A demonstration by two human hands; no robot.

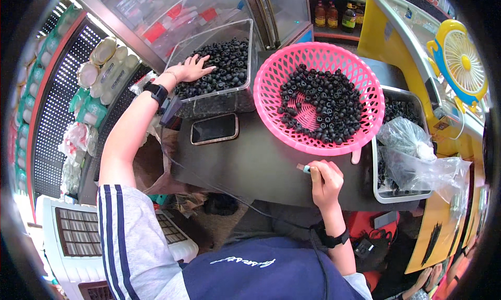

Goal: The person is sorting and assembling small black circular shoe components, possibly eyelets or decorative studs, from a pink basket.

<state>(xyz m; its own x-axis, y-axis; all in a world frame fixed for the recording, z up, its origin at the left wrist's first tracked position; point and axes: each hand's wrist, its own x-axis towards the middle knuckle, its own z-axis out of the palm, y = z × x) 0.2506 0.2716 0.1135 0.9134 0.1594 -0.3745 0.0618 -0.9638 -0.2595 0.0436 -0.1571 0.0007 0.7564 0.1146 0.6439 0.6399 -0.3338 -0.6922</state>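
My left hand [191, 69] reaches far forward into a clear plastic box [252, 44] full of small black round pieces [229, 65]; its fingers are spread flat on the pile. My right hand [324, 181] rests near the front of the dark table [261, 164], closed around a small tool [303, 168] with a pale tip that sticks out to the left. Just beyond it sits a pink plastic basket [271, 70] holding several of the same black pieces [321, 104]. Both wrists wear black bands.
A phone [214, 129] lies face up between the box and me. A metal tray [377, 188] at the right holds black pieces under crumpled clear bags [417, 154]. A yellow fan [462, 60] stands at the far right. Shelves of packaged goods line the left.
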